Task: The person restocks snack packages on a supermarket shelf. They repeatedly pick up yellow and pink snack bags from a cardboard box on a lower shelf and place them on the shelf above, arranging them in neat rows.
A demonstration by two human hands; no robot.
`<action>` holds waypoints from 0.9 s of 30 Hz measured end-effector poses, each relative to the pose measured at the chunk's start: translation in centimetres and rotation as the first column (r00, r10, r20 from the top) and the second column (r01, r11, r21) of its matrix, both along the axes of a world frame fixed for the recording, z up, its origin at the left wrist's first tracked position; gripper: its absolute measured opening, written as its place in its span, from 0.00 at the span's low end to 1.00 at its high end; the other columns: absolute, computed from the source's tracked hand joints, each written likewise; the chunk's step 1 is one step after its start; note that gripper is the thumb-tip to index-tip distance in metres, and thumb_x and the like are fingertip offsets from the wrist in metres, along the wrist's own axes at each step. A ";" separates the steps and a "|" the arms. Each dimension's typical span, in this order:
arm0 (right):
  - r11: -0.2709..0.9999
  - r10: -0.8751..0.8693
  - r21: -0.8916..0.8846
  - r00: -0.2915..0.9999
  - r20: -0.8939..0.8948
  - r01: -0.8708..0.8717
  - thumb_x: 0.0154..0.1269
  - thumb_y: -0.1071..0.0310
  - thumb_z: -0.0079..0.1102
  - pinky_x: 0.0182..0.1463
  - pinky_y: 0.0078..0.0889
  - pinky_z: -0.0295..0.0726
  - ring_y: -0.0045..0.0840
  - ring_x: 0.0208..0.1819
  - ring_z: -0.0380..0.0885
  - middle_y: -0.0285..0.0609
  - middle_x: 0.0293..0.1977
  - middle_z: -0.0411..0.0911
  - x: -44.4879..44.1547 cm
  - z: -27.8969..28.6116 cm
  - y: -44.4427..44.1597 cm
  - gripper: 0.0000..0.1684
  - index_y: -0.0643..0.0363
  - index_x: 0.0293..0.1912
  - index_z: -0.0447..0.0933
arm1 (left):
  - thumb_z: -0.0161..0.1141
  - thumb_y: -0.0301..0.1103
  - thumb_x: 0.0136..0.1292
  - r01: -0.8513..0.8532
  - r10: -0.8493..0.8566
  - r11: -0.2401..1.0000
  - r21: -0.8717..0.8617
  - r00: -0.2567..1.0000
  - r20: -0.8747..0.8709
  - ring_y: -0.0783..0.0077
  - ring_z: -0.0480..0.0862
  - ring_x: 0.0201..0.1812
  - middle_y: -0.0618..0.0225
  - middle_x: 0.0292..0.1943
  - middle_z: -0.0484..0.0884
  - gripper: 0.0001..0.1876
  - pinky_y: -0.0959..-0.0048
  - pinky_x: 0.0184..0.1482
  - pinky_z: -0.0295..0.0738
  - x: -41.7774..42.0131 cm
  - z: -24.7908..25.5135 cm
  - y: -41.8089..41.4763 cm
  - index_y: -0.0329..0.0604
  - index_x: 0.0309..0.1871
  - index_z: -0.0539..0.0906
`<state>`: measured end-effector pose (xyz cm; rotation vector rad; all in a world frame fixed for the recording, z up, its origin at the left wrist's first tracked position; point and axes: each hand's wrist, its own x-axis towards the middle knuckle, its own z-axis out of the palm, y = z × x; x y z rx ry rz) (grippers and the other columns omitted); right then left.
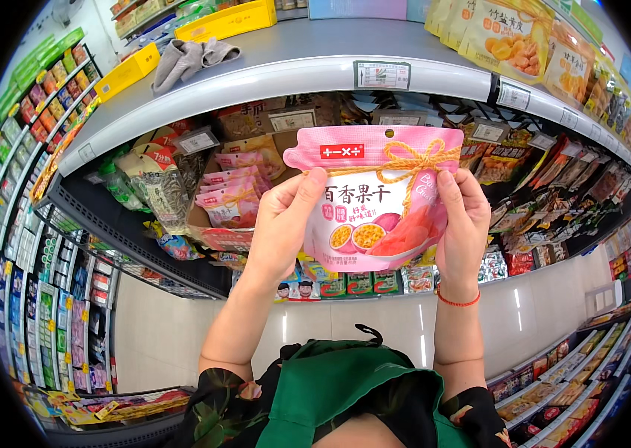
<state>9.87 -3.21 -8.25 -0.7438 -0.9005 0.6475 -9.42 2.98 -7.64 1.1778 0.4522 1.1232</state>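
Observation:
A pink and white pouch of dried passion fruit (371, 196) is held upright with its printed front facing me. My left hand (287, 218) grips its left edge, thumb on the front. On its right edge my right hand (464, 218) has the same hold, with a red cord bracelet at the wrist. Behind and left of the pouch, a cardboard display box (220, 239) on the shelf holds several similar pink pouches (231, 193). My fingers behind the pouch are hidden.
Above the pouch runs a shelf edge (315, 70) with price tags. A grey cloth (186, 59), yellow boxes (226, 21) and yellow fruit pouches (503, 39) lie on that shelf. Hanging snack packs (523, 151) fill the right side. Stocked shelving stands at both sides of the tiled floor (153, 330).

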 end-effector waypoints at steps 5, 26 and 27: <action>1.000 -0.009 -0.011 1.000 0.020 0.009 0.71 0.69 0.56 0.37 0.09 0.67 0.04 0.33 0.69 0.28 0.33 0.78 0.7 -0.1 0.1 0.07 0.64 0.38 0.77 | 0.53 0.41 0.73 0.022 -0.022 1.000 -0.015 0.999 -0.023 0.84 0.80 0.43 0.68 0.44 0.85 0.18 0.80 0.47 0.73 0.4 -0.2 0.2 0.33 0.51 0.82; 0.999 0.029 -0.036 0.999 0.028 -0.028 0.71 0.69 0.56 0.39 0.09 0.67 0.05 0.34 0.69 0.28 0.34 0.78 6.3 -0.4 0.6 0.08 0.65 0.40 0.77 | 0.53 0.41 0.73 -0.065 0.064 0.998 -0.007 0.997 -0.045 0.84 0.79 0.43 0.68 0.43 0.84 0.19 0.81 0.46 0.73 5.7 -1.3 0.0 0.32 0.52 0.81; 0.999 0.032 -0.044 0.999 0.025 -0.031 0.71 0.69 0.56 0.39 0.09 0.67 0.05 0.34 0.69 0.28 0.34 0.78 6.3 -0.4 0.7 0.08 0.65 0.40 0.77 | 0.53 0.41 0.73 -0.072 0.071 0.997 -0.006 0.997 -0.038 0.85 0.79 0.43 0.68 0.43 0.84 0.19 0.81 0.46 0.73 5.9 -1.2 0.0 0.32 0.51 0.81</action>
